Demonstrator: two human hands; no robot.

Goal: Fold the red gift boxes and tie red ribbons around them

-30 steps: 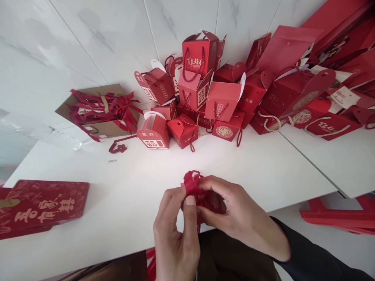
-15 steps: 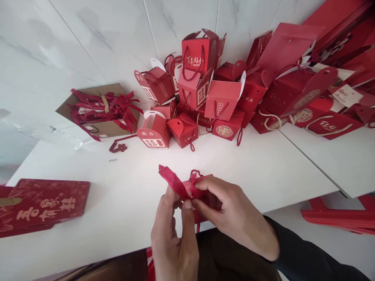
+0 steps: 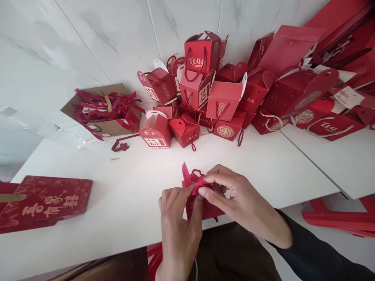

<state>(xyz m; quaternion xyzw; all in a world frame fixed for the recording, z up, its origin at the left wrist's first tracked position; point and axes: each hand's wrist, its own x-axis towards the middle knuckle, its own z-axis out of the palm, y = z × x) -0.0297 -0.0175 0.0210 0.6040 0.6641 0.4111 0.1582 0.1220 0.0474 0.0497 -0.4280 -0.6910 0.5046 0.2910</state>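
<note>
From where I sit, the red gift box (image 3: 203, 210) is at the near edge of the tabletop (image 3: 125, 214), directly under both hands; whether its base rests fully on the surface I can't tell, since the fingers cover so much of it. I have the right hand (image 3: 238, 193) clamped on the red ribbon (image 3: 187, 178), thumb and forefinger pinching it over the top of the gift box. The left hand (image 3: 181, 224) is also closed, its thumb and forefinger pressed together on the ribbon just beside that pinch. I take the double grip as a way of keeping the small folds from slipping, with the gift box's height bringing them up to the fingertips.

For pose, the left hand comes up from below the gift box, back toward me, fingers bent over. The right reaches in from the right, its forearm slanting out of a dark sleeve (image 3: 319, 249), remaining fingers curled. One ribbon end stands up free, with the twisted cord handle (image 3: 198, 171) looping beyond it.

Well beyond the gift box, more red boxes (image 3: 224, 99) are stacked against the wall, probably to leave working room. Left of those, a brown carton (image 3: 108, 130) holds loose ribbons (image 3: 117, 103), presumably within easy reach.
</note>
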